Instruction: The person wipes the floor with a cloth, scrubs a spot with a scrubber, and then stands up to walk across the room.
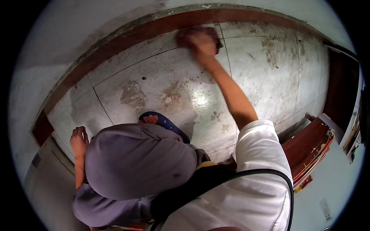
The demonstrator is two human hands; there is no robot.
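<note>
My right hand (202, 43), smeared by motion, presses a dark reddish cloth (186, 37) onto the dirty tiled floor (162, 73), close to the red-brown skirting along the wall. Its arm reaches forward from a white sleeve. The cloth bunches around the fingers, whose exact grip is blurred. My left hand (79, 139) hangs at the left beside a knee in grey-purple trousers, its fingers loosely bent and apart, with nothing seen in it. Brown smears (133, 95) mark the tiles between the cloth and a foot in a blue clog (165, 124).
The red-brown skirting (127, 45) curves along the wall at the far side. A stack of papers or folders (312, 148) stands at the right, near a dark doorway (341, 82). At the lower left is a pale panel (50, 173). More brown stains (273, 54) lie right of the cloth.
</note>
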